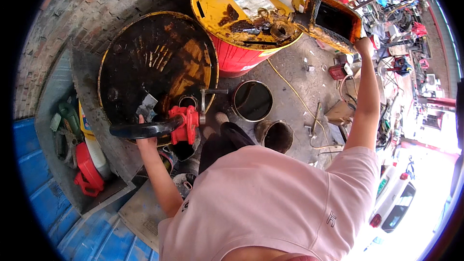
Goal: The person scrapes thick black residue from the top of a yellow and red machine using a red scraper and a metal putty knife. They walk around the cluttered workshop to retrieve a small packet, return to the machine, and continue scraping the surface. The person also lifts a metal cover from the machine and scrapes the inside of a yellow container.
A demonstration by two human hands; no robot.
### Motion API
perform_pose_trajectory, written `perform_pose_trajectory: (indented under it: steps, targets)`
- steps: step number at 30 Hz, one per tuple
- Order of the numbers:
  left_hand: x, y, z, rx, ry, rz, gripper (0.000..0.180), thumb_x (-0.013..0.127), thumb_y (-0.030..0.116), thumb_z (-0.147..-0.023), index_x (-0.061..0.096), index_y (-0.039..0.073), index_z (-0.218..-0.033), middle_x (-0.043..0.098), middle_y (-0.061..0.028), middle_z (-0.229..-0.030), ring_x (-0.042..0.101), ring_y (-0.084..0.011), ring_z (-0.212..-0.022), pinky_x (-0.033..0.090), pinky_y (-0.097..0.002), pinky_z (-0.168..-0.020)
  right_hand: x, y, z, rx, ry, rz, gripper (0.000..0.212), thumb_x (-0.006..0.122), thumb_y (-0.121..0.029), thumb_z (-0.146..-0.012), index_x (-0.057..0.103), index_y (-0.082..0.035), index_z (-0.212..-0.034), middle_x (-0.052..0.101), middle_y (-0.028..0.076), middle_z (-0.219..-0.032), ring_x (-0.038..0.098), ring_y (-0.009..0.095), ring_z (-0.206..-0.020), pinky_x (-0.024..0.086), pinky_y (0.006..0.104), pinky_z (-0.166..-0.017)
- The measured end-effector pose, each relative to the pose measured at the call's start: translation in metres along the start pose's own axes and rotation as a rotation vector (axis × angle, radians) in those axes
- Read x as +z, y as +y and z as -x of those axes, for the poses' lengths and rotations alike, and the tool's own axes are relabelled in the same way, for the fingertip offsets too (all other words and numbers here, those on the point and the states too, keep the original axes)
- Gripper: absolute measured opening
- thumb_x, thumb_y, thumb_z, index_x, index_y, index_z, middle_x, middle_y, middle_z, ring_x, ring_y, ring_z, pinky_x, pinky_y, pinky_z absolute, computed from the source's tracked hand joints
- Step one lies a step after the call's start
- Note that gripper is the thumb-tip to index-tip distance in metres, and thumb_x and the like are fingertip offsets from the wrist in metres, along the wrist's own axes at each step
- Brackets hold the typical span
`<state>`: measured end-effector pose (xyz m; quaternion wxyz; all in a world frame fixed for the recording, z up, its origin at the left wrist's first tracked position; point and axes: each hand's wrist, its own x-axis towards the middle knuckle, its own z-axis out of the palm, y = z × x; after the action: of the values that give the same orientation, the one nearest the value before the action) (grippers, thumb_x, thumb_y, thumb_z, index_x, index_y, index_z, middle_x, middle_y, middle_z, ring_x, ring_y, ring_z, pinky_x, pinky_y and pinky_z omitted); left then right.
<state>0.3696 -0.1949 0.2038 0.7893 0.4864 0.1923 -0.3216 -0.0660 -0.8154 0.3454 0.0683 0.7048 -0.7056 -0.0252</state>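
Observation:
My left hand [146, 143] is under the black curved spout of a red hand pump [184, 124], which hides most of its fingers. A crumpled grey-white scrap [148, 102] sits at the fingertips, over the oily top of a dark drum [157, 34]; it appears pinched there. With my right arm stretched out, my right hand [365, 46] is closed on the edge of a yellow cut-open jerrycan [323, 39]. Dark residue coats this jerrycan's inside, and it lies tilted by the rim of a red drum with a yellow top [237, 53].
An open can of dark liquid [253, 100] and a dirty bucket [278, 137] stand on the floor by my feet. A grey metal bin [82, 82] with a red jerrycan [89, 170] is at left. A yellow hose [292, 87] crosses the floor. Clutter fills the right side.

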Motion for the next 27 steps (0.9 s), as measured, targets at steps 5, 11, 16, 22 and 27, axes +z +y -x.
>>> perform_pose_trajectory:
  steps: [5, 11, 16, 22, 27]
  targets:
    - [-0.023, -0.004, -0.017, -0.012, -0.031, -0.013, 0.038, 0.063, 0.028, -0.077, 0.049, 0.005, -0.103, 0.056, -0.0111, -0.093, 0.056, -0.0269, -0.081, 0.048, -0.0413, -0.070, 0.012, 0.006, -0.007, -0.004, 0.047, -0.012, 0.035, 0.056, -0.031, -0.073, 0.062, -0.002, -0.091, 0.059, 0.021, -0.095, 0.058, 0.033, -0.090, 0.046, 0.0404, -0.076]
    - [-0.018, -0.003, -0.015, 0.016, 0.040, 0.033, 0.021, 0.064, 0.022, -0.076, 0.055, 0.008, -0.088, 0.057, -0.0065, -0.073, 0.055, -0.0218, -0.063, 0.049, -0.0379, -0.061, 0.018, 0.006, -0.011, 0.044, 0.040, -0.005, 0.031, 0.055, -0.026, -0.072, 0.063, -0.002, -0.091, 0.060, 0.021, -0.094, 0.058, 0.033, -0.089, 0.047, 0.0409, -0.075]
    - [0.002, 0.001, 0.005, 0.051, 0.059, 0.046, 0.027, 0.064, 0.023, -0.077, 0.053, 0.007, -0.096, 0.057, -0.0085, -0.081, 0.056, -0.0235, -0.069, 0.048, -0.0393, -0.064, 0.004, -0.006, -0.002, 0.040, 0.109, -0.017, 0.030, 0.053, -0.025, -0.073, 0.063, -0.003, -0.091, 0.059, 0.020, -0.096, 0.058, 0.033, -0.090, 0.047, 0.0406, -0.076]
    - [-0.017, 0.000, -0.005, 0.041, 0.059, 0.039, 0.035, 0.063, 0.023, -0.077, 0.050, 0.006, -0.105, 0.057, -0.0099, -0.090, 0.056, -0.0251, -0.073, 0.048, -0.0401, -0.066, -0.001, -0.014, -0.004, 0.063, 0.121, 0.002, 0.030, 0.051, -0.027, -0.075, 0.063, -0.006, -0.092, 0.059, 0.018, -0.098, 0.057, 0.032, -0.093, 0.046, 0.0396, -0.077]
    - [-0.021, -0.004, -0.010, 0.067, 0.131, 0.068, 0.038, 0.065, 0.022, -0.076, 0.048, 0.008, -0.107, 0.058, -0.0094, -0.085, 0.057, -0.0249, -0.070, 0.049, -0.0405, -0.063, -0.006, -0.017, -0.001, 0.054, 0.133, 0.004, 0.029, 0.050, -0.023, -0.074, 0.064, -0.006, -0.092, 0.059, 0.018, -0.099, 0.056, 0.032, -0.094, 0.046, 0.0395, -0.078]
